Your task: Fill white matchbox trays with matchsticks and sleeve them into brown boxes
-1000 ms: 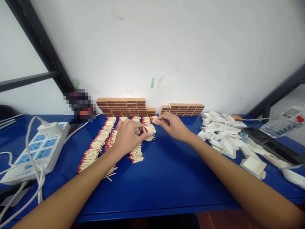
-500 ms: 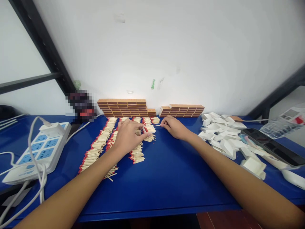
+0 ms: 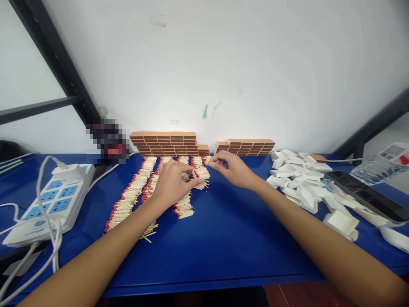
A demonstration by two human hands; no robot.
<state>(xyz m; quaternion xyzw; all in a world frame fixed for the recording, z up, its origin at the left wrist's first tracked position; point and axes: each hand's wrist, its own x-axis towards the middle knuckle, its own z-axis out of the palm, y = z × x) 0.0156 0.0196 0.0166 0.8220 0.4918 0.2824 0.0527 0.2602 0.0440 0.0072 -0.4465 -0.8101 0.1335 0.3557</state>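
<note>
My left hand [image 3: 172,181] grips a small white matchbox tray [image 3: 194,173] between thumb and fingers. Red-tipped matches [image 3: 203,173] lie in and around that tray; the hand hides part of it. To the right, my right hand [image 3: 230,168] is closed in a pinch just above the table. A matchstick seems to be at its fingertips, though only a sliver shows. Long rows of matches [image 3: 131,196] with red heads spread over the table left of and behind my left hand.
Stacked brown matchboxes [image 3: 166,145] line the wall, with a second stack [image 3: 251,147] to the right. White matchbox trays [image 3: 297,175] lie heaped on the blue table [image 3: 230,243]. A phone [image 3: 364,194] lies at right, a power strip [image 3: 54,200] at left.
My right hand has shifted slightly left and up, closer to the tray; the matchstick that stuck out from its fingers shows less. My left hand stays in place with the tray.
</note>
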